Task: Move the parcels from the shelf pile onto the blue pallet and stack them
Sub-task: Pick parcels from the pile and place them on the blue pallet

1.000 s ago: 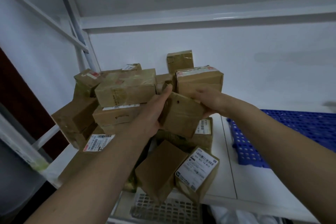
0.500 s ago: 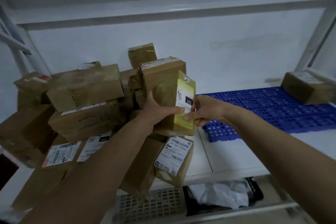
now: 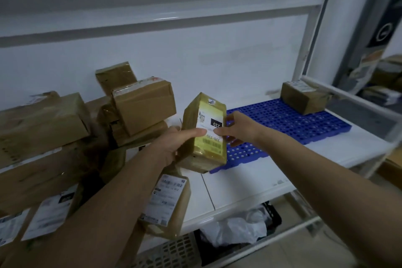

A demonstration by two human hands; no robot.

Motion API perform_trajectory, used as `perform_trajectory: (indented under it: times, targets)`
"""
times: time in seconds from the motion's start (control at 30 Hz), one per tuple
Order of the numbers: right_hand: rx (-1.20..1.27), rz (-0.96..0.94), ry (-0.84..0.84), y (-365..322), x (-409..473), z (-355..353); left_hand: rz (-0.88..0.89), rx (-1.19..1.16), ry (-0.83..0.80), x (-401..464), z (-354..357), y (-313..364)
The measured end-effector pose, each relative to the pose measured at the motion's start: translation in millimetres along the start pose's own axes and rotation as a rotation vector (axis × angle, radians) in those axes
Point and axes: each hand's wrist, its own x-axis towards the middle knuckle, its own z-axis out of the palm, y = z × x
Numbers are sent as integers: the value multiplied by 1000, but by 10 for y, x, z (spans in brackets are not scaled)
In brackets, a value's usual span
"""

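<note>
Above the near left corner of the blue perforated plastic pallet (image 3: 289, 124), I hold a small brown cardboard parcel with a yellow label (image 3: 204, 132) between both hands, clear of the white shelf (image 3: 250, 180) beneath it. My left hand (image 3: 174, 146) comes in from the lower left with the forearm stretched forward, the palm against the parcel's taped brown side and the thumb laid across the label face, so it grasps the parcel. My right hand (image 3: 237, 129) reaches in from the right with the wrist nearly straight, its fingertips pinching the label's right edge while the other fingers curl behind the box. The parcel stands on end, tilted a little to the right, its label with the black "220" patch turned toward me. To the left, the pile of brown cardboard parcels (image 3: 65, 132) leans against the white back wall, and one taped brown parcel (image 3: 304, 98) sits on the far right end of the pallet. Compared with half a second ago, the parcel has come away from the pile and travelled to the right, so that it now overlaps the pallet's corner instead of the stacked boxes, and both my arms have swung right with it; a second ago it was still pressed against the pile.
</note>
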Motion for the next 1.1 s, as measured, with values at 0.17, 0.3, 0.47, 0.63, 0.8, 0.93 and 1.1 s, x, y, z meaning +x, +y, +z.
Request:
perform_trajectory:
  times: [0.17, 0.3, 0.47, 0.63, 0.8, 0.93, 1.1]
  targets:
    - [74, 26, 29, 232, 85, -390, -105, -156, -35, 306, 567, 136]
    - [75, 68, 62, 478, 244, -918, -162, -283, -98, 642, 1200, 306]
    - [57, 102, 107, 874, 493, -1648, -193, -390, -114, 1132, 1986, 454]
    - [111, 137, 101, 1335, 733, -2334, -195, -465, -86, 1618, 2680, 618]
    - [98, 127, 109, 1675, 983, -2806, -185, -519, -32, 2038, 3198, 700]
    - [5, 77, 128, 1829, 1183, -3058, -173, -468, -35, 2329, 3456, 796]
    - [-106, -9, 173, 1937, 1445, -3239, -141, -452, -50, 2716, 3606, 904]
